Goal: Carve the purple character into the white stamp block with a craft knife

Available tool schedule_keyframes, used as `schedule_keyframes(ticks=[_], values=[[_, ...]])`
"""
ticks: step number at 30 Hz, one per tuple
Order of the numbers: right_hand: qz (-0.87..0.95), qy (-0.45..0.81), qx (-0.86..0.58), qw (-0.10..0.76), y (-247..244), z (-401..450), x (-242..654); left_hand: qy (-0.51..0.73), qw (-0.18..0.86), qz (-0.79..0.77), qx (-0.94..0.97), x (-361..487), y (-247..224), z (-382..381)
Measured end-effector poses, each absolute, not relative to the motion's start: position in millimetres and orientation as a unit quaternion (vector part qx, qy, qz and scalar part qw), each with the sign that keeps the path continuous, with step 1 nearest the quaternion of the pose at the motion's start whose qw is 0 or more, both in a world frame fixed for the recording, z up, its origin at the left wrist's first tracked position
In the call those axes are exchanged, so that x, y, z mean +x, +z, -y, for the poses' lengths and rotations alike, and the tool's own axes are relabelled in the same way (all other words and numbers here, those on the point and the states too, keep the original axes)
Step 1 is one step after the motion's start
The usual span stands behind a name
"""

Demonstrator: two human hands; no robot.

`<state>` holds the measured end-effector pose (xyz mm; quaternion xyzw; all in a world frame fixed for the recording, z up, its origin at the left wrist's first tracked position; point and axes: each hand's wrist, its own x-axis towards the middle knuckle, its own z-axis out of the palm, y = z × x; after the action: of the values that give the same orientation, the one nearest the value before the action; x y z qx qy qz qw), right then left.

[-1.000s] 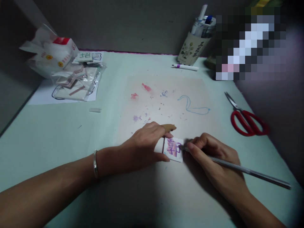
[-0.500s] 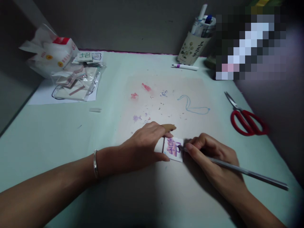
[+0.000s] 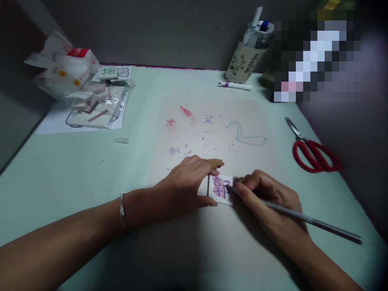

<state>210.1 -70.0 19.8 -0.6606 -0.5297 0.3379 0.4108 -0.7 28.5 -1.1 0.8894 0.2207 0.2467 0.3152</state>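
Note:
My left hand (image 3: 184, 182) grips a small white rubber block (image 3: 214, 199) from its left side, thumb along the near edge and fingers at the far edge. Purple character strokes over a pinkish patch mark the block's top. In my right hand (image 3: 269, 198) is a slim silver pen-like carving knife (image 3: 315, 221), held like a pencil. Its dark tip meets the strokes on the right part of the block. A tan, curved piece (image 3: 216, 163) pokes out beyond my left fingers; what it is I cannot make out.
Beneath lies a pale sheet (image 3: 194, 250) with stains, crumbs and a blue outline. Red-handled scissors (image 3: 315, 155) rest at right. A purple-banded marker (image 3: 238, 86) lies before a pen jar (image 3: 247, 60). Plastic bags (image 3: 100, 105) with pale blocks fill the back left; a white sliver (image 3: 121, 140) lies nearer.
The knife has shifted very slightly left over the block, its rear end swinging a little left. My left hand keeps its hold, and the whole view has moved a touch.

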Motion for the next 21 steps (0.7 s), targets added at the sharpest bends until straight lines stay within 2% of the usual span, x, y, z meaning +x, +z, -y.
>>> schedule_keyframes(ticks=[4,14,21], values=[[0.521,0.334,-0.675,0.402,24.3,67.5,207.1,0.240,0.298,-0.223,0.896,2.0,-0.2,-24.2],[0.505,0.378,-0.682,0.369,36.9,60.2,207.3,0.136,0.419,-0.190,0.877,-5.2,13.3,-35.6],[0.452,0.405,-0.695,0.386,40.8,64.0,195.7,0.153,0.395,-0.217,0.879,0.4,6.7,-39.1]])
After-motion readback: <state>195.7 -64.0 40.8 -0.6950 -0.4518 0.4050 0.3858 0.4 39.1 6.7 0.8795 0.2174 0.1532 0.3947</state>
